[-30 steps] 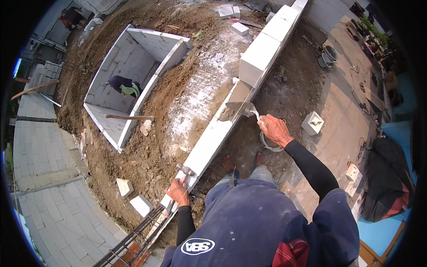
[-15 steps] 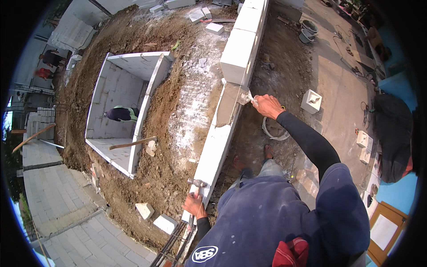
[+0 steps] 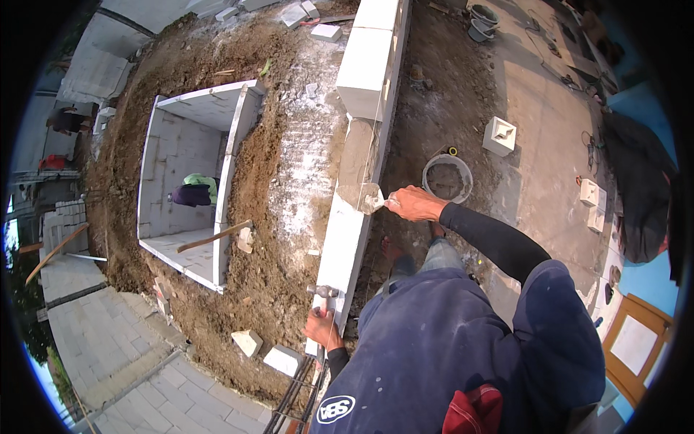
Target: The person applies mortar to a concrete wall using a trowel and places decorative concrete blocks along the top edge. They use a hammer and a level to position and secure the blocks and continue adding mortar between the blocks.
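Note:
My right hand (image 3: pixel 416 204) is closed round the handle of a trowel. The trowel's blade (image 3: pixel 370 198) lies at the near end of a strip of grey mortar (image 3: pixel 356 153) on top of a white block wall (image 3: pixel 337 253). Beyond the mortar stands a raised white block (image 3: pixel 360 79). Nearer to me, my left hand (image 3: pixel 323 329) grips a hammer (image 3: pixel 322 291), its head up over the wall top. A thin string runs along the wall and past the left hand.
Right of the wall stands a round bucket (image 3: pixel 468 189) of grey mix, with a hollowed white block (image 3: pixel 499 136) beyond. A person (image 3: pixel 194 194) bends inside a block-walled pit (image 3: pixel 148 170) at left. Steel bars (image 3: pixel 295 394) jut near my left arm.
My right hand has drawn the trowel back toward me along the wall, from the mortar's middle to its near end. The left hand keeps the hammer; the whole view has shifted slightly.

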{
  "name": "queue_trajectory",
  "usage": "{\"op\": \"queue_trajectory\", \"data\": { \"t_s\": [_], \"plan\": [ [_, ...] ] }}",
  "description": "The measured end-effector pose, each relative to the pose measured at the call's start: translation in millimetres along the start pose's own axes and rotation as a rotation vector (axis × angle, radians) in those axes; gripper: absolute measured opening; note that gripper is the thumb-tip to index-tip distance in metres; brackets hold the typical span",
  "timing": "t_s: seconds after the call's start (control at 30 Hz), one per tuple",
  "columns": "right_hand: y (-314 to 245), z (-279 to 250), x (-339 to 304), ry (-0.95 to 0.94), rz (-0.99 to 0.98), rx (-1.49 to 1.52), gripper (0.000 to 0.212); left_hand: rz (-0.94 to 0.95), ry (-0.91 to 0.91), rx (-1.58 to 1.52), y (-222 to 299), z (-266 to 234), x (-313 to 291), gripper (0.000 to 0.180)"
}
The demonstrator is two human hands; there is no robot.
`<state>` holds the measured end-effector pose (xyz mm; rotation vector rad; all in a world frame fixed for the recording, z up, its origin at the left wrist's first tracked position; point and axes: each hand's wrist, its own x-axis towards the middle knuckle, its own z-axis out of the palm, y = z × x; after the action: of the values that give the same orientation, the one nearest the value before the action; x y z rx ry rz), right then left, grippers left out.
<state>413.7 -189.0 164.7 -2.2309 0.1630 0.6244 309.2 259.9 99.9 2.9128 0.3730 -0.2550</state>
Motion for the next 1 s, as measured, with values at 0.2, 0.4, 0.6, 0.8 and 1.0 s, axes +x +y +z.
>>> {"op": "queue_trajectory", "data": {
  "t_s": [0.2, 0.4, 0.6, 0.8, 1.0],
  "plan": [
    [24.7, -18.0, -25.0, 0.064, -0.001, 0.25, 0.037, -0.02, 0.01, -0.032, 1.4, -9.6, -2.6, 0.03],
    [76.1, 2.8, 26.8, 0.281, -0.089, 0.254, 0.039, -0.014, -0.005, -0.056, 9.3, -9.3, -0.7, 0.029],
    [80.4, 13.8, -17.3, 0.239, -0.023, 0.072, 0.037, -0.012, 0.026, -0.056, -7.0, -0.9, 0.6, 0.03],
    [50.6, -69.5, 4.9, 0.237, 0.102, 0.221, 0.046, -0.038, 0.023, -0.081, -3.3, 3.6, -3.2, 0.035],
    [47.0, -93.9, 67.9, 0.125, 0.194, 0.338, 0.05, -0.016, 0.059, -0.022, 1.7, 5.3, -7.2, 0.036]
  ]
}}
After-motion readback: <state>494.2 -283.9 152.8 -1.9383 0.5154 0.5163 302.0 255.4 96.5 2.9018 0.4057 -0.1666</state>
